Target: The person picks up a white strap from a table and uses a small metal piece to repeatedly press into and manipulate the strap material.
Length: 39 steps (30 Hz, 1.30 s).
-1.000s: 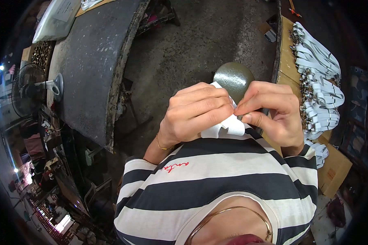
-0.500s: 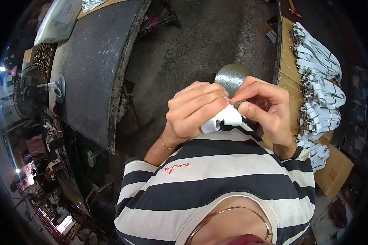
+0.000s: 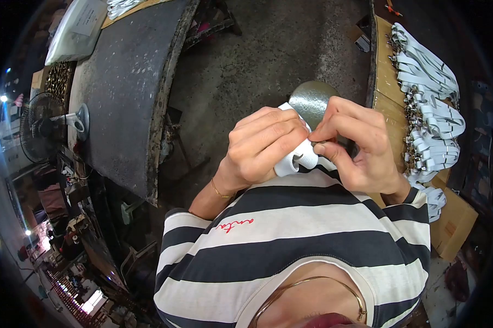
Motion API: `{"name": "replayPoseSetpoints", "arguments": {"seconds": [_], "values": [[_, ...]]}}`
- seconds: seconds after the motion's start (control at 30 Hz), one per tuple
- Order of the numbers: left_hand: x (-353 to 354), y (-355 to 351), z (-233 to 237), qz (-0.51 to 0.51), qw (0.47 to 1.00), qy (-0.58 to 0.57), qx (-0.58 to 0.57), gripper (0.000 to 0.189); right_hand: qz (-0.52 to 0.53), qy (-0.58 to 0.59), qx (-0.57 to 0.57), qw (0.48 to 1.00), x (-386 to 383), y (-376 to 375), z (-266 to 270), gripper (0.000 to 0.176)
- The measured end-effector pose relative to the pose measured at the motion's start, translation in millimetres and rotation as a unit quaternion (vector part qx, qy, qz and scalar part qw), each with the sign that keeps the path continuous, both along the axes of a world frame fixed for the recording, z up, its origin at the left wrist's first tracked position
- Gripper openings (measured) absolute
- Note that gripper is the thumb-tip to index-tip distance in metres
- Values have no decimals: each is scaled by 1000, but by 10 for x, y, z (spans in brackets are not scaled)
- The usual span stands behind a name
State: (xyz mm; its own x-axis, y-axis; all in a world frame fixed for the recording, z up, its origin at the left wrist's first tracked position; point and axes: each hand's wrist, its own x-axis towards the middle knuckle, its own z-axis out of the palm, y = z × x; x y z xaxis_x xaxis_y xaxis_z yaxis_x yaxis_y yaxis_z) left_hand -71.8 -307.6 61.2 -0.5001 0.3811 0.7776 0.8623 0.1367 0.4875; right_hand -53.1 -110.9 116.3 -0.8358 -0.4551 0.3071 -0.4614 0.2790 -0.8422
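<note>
My left hand is closed around a white strap, which is folded and curled in front of my chest. Part of the strap shows above the fingers, and a loop hangs below them. My right hand pinches at the strap's right edge with thumb and fingertips. Between those fingertips is a small dark spot, too small to name. The two hands almost touch, and the fingers hide much of the strap.
Bundles of white straps with metal buckles lie on a cardboard-covered table at right. Beyond my hands is a round shiny stool top. A dark worktable with a fan is at left. A cardboard box sits lower right.
My right hand has shifted slightly and curled its fingers closer to the strap. More of the strap now shows above my left hand, and its lower loop has turned.
</note>
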Motion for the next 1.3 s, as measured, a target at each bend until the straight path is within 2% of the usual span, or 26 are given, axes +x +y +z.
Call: {"name": "replayPoseSetpoints", "arguments": {"seconds": [0.17,0.23,0.27,0.33,0.47,0.53,0.57,0.63,0.77,0.83,0.87,0.93,0.97,1.0,1.07,1.1,1.17,1.3], "values": [[28,-17,-27,41,999,23,-10,24,2,-13,-54,998,-14,-43,-130,9],[24,-36,-59,36,998,41,13,26,-1,-215,-196,957,46,-64,-130,8],[37,-17,-54,35,998,42,13,26,-2,-214,-196,957,54,-58,-128,8],[84,39,-41,53,996,14,69,21,12,-287,-252,924,73,-29,-120,12],[59,30,-84,38,996,12,74,21,13,-281,-238,930,79,19,-62,11],[31,19,-118,11,997,29,72,36,1,-225,-169,960,86,33,-30,11],[31,24,-117,11,997,29,73,36,1,-224,-169,960,73,36,-37,11],[46,38,-117,-14,996,-5,87,42,11,-6,-59,998,42,46,-61,15],[90,36,-59,-28,995,-48,86,42,-10,20,-24,999,90,29,-6,18],[127,34,-18,-4,997,-48,53,24,1,8,-20,1000,66,44,5,18],[141,33,-25,-2,997,-50,53,24,11,-3,-16,1000,48,54,3,18],[146,37,-40,-7,998,-46,43,42,43,-16,-41,998,-22,85,-34,18],[152,32,-22,-6,998,-46,43,42,74,-27,-66,995,-54,102,-46,17],[165,14,11,-18,998,-56,28,30,75,-28,-66,995,-72,114,-49,17],[157,-11,17,-31,997,-66,12,26,107,-128,-84,983,-91,133,-46,16],[137,-22,-10,-22,998,-54,-13,26,107,-128,-84,982,-88,129,-51,16],[123,-42,-19,-14,998,-43,-40,27,49,-39,15,998,-56,102,-71,14],[95,-40,17,36,997,-37,-56,27,-18,-17,-5,1000,15,-25,-82,13]]}}
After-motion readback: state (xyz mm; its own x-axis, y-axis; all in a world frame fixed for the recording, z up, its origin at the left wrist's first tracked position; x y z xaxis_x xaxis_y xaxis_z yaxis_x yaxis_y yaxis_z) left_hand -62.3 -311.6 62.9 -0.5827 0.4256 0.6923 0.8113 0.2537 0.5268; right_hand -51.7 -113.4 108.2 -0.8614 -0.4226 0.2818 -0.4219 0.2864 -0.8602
